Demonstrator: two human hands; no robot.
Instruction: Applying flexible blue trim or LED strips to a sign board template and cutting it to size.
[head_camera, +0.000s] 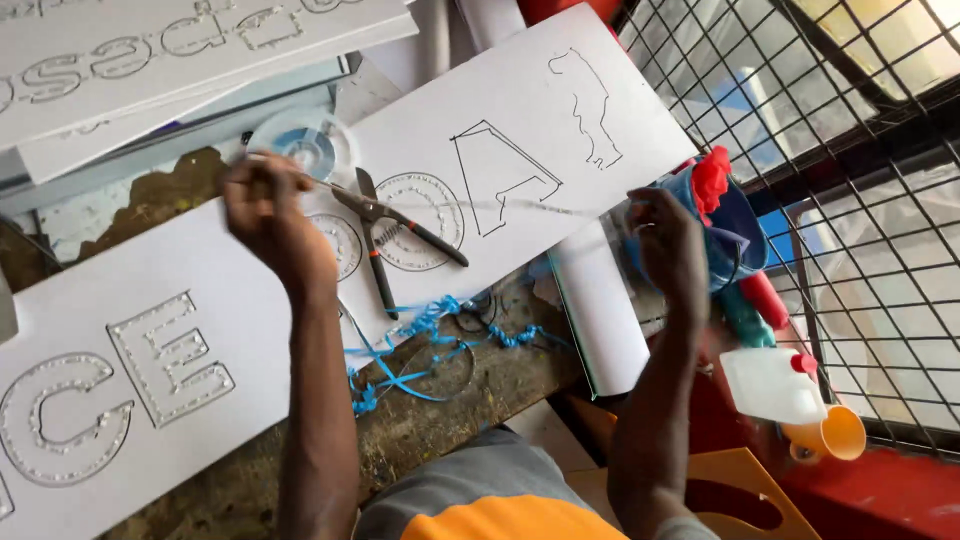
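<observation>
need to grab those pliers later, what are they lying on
The pliers lie open on a white board, across round dotted outlines beside an outlined letter. Their handles reach past its edge toward blue strips. What lies beneath the board is covered.

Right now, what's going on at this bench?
A person is stretching a thin clear strand between both hands over white sign boards with outlined letters. The left hand pinches one end above the boards; the right hand holds the other end near a blue container. Pliers lie open on the board between them, and blue wire scraps litter the bench.
</observation>
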